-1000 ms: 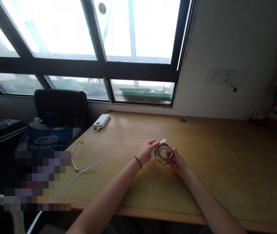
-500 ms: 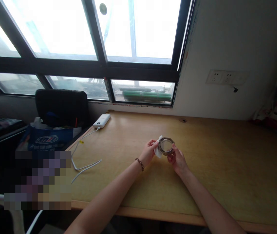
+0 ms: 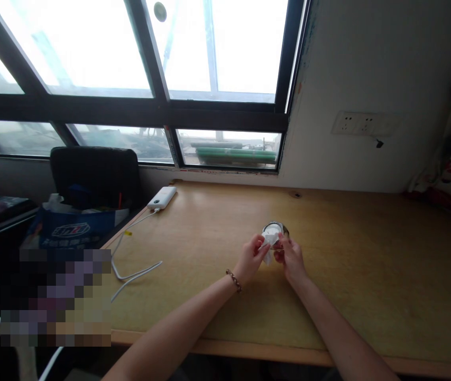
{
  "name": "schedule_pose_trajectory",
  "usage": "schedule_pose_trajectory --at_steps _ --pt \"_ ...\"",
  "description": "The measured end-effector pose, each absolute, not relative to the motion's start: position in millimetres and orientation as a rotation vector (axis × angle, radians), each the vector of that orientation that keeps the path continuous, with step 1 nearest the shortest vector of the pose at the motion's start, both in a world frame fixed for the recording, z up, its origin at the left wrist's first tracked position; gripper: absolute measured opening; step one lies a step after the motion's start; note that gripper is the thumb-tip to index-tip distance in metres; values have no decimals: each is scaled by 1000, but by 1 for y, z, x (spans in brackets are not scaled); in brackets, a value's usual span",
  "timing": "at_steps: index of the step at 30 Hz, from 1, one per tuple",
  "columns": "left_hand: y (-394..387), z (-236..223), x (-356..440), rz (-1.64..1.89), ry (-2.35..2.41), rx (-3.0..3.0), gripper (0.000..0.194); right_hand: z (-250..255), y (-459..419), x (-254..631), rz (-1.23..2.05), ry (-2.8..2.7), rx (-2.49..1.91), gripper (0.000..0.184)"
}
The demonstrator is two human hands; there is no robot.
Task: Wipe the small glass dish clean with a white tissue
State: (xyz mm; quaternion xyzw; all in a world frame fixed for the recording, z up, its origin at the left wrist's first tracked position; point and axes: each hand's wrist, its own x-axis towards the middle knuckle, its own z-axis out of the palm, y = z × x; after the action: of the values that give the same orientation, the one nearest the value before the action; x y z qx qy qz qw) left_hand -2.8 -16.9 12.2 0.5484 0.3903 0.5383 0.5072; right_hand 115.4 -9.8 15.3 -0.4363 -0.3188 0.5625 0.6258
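Over the middle of the table, my right hand grips a round, ashtray-like glass dish with a thick, shiny, dark-looking rim. White tissue lies across the dish's centre and hides much of its inside. My left hand pinches this tissue against the near left side of the dish, and a loose end hangs below the fingers. Both hands are closed and close together. Whether the dish touches the tabletop I cannot tell.
On the wooden table, a white power bank lies at the far left edge, its white cable looping toward the front. Beyond the left edge stand a black chair and a blue bag. A window and wall are behind.
My left hand has brought the tissue from the dish's left side over its centre, moving right. The dish has tilted a little, and my right hand keeps its hold. The view has shifted slightly.
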Motion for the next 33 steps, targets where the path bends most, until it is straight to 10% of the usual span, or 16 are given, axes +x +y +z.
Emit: schedule_pose_trajectory --at_steps 19,33 --pt "10 11 -23 1302 1041 1087 33 22 -27 104 1029 -1189 -1089 33" --pt "-5 -1 -1 1082 662 745 22 28 -20 118 116 -1881 -1220 9"
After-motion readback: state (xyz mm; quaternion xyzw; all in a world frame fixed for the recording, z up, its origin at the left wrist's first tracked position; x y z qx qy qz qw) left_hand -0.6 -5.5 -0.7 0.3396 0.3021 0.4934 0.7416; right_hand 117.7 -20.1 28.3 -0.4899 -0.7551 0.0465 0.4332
